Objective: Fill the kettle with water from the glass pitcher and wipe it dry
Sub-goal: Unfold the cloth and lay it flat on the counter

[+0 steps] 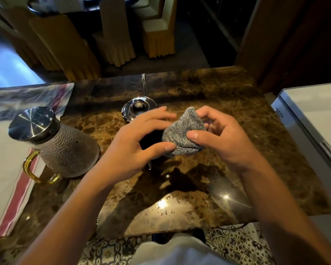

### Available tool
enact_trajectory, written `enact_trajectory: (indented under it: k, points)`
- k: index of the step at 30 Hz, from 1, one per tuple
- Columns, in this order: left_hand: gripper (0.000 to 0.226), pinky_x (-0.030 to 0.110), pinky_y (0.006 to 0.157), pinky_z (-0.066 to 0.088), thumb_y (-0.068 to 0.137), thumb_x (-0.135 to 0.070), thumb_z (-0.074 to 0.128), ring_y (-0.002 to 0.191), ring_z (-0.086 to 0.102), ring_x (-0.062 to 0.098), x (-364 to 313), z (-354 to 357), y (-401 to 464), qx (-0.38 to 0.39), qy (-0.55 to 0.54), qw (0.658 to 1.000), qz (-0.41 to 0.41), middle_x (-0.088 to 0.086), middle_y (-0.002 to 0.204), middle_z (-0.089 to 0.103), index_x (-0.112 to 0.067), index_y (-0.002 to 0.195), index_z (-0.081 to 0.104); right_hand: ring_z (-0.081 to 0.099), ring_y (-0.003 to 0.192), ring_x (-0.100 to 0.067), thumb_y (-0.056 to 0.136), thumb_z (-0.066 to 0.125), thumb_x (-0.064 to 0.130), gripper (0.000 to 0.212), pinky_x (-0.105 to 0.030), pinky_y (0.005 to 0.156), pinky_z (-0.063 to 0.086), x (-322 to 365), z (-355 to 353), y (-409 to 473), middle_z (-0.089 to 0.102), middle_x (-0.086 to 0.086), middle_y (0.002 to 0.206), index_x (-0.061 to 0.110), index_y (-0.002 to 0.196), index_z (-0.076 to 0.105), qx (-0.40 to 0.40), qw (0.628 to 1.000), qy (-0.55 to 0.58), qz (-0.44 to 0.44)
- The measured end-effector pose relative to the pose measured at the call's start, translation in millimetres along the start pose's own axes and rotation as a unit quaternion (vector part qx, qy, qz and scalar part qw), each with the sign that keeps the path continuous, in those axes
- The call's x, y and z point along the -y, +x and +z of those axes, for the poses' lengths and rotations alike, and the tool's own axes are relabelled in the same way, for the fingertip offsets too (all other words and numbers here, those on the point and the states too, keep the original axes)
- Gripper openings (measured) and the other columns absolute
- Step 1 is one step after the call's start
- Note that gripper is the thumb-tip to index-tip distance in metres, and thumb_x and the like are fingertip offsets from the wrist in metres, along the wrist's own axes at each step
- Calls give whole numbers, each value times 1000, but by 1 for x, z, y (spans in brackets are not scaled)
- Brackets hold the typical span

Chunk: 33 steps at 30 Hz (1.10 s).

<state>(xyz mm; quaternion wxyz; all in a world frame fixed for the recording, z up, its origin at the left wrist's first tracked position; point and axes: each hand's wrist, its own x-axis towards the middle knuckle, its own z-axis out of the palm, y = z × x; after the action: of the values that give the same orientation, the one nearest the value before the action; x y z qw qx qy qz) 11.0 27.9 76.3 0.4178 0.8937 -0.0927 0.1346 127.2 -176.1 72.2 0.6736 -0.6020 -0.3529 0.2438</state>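
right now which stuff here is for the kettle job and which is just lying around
For the job:
glass pitcher
grey cloth, held by left hand and right hand
kettle lid

Lying about:
striped cloth
white appliance
covered chairs

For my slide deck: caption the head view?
Both hands hold a grey cloth above the marble counter.

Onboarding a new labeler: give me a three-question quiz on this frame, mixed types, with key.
1. True or false: the glass pitcher has its metal lid on.
2. What do both hands hold? A) a sponge B) a grey cloth C) a cup
3. Fill in: the pitcher's yellow handle points ___ the person.

Key: 1 true; 2 B, left hand and right hand grip the grey cloth; 3 toward.
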Motion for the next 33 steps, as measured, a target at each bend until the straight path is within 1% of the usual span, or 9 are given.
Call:
enact_trajectory:
  k: [5, 8, 11, 16, 20, 22, 26, 31, 33]
  points:
    - [24, 37, 88, 58, 97, -30, 65, 105, 70, 17, 0, 4, 0, -29, -50, 998, -26, -8, 111, 72, -17, 117, 69, 70, 86, -15, 90, 78, 22, 8, -35, 77, 57, -8, -1, -6, 75, 0, 93, 18, 95, 73, -81, 991, -103, -1]
    - [16, 50, 75, 55, 97, -34, 63, 87, 68, 23, -3, 12, 1, -61, -83, 993, -64, -2, 97, 69, -23, 108, 66, 60, 80, -17, 86, 73, 33, 23, -38, 75, 50, -12, -2, -8, 63, -8, 92, 12, 82, 66, -133, 974, -185, 6]
    - [15, 52, 76, 57, 95, -27, 64, 92, 70, 24, -6, 14, 6, -42, -105, 991, -72, -2, 100, 68, -22, 109, 62, 59, 80, -21, 84, 72, 27, 17, -35, 71, 49, -4, -1, -15, 63, -8, 91, 19, 76, 60, -129, 983, -131, -16]
    - [37, 47, 98, 55, 94, -19, 71, 114, 68, 19, -8, 19, 13, 114, -94, 986, -82, -6, 115, 67, -27, 127, 55, 57, 70, -6, 88, 68, 13, 8, -21, 61, 48, 7, -5, -19, 60, 11, 78, 13, 90, 59, -99, 987, -129, -3]
    - [53, 44, 103, 53, 90, -35, 74, 119, 65, 16, -5, 27, 16, 140, -132, 975, -110, -8, 124, 68, -29, 138, 54, 63, 73, -10, 88, 73, 8, 17, -28, 63, 53, 9, -6, -25, 64, 6, 82, 16, 99, 63, -91, 986, -140, 4]
    - [44, 41, 99, 55, 91, -38, 76, 112, 69, 13, -3, 28, 17, 152, -131, 973, -116, -8, 119, 71, -28, 131, 61, 65, 76, -10, 88, 76, 2, 24, -27, 66, 54, 10, -9, -29, 66, 5, 85, 17, 102, 64, -93, 984, -150, -1]
    - [20, 23, 79, 55, 93, -37, 73, 91, 71, 12, -3, 29, 16, 79, -157, 979, -99, -5, 100, 74, -22, 106, 71, 61, 73, -15, 86, 81, 10, 22, -26, 62, 50, 14, -16, -33, 64, 3, 83, 20, 97, 65, -87, 978, -191, 3]
    - [14, 15, 78, 51, 90, -37, 73, 93, 69, 12, -3, 18, 20, -5, -71, 997, -20, -14, 96, 70, -28, 100, 73, 55, 65, -21, 84, 85, 28, 27, -27, 57, 42, 16, -23, -36, 60, -4, 74, 17, 82, 61, -42, 969, -240, 30]
    - [19, 18, 77, 52, 88, -41, 70, 93, 67, 14, -2, 13, 22, -25, -48, 999, -4, -12, 96, 68, -26, 99, 73, 54, 60, -12, 83, 86, 33, 32, -28, 55, 41, 18, -28, -38, 58, 3, 68, 17, 77, 59, -28, 958, -278, 62]
